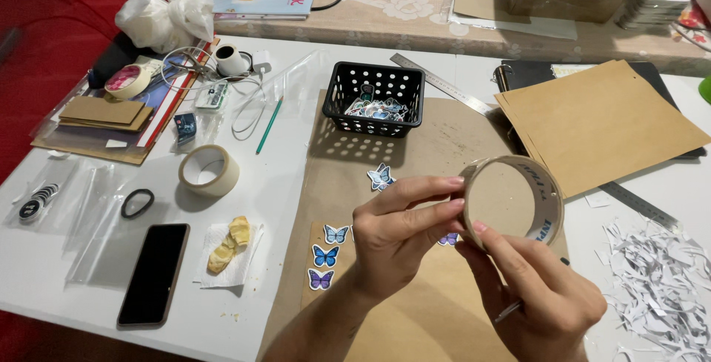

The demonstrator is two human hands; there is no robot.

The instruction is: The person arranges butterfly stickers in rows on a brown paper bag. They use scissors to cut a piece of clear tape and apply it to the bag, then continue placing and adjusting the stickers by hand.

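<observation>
Head view: both hands hold a nearly spent clear tape roll with a brown cardboard core (513, 200) above the brown kraft sheet (415, 317). The left hand (392, 238) pinches its rim; the right hand (544, 295) grips below — seemingly picking for the tape's end, which calls for a fingernail's care, near paper butterfly stickers (324, 256).

Two tape rolls (511, 200) (209, 170), two steel rulers (442, 84) (638, 205), one black basket (375, 98), one phone (155, 273).
</observation>
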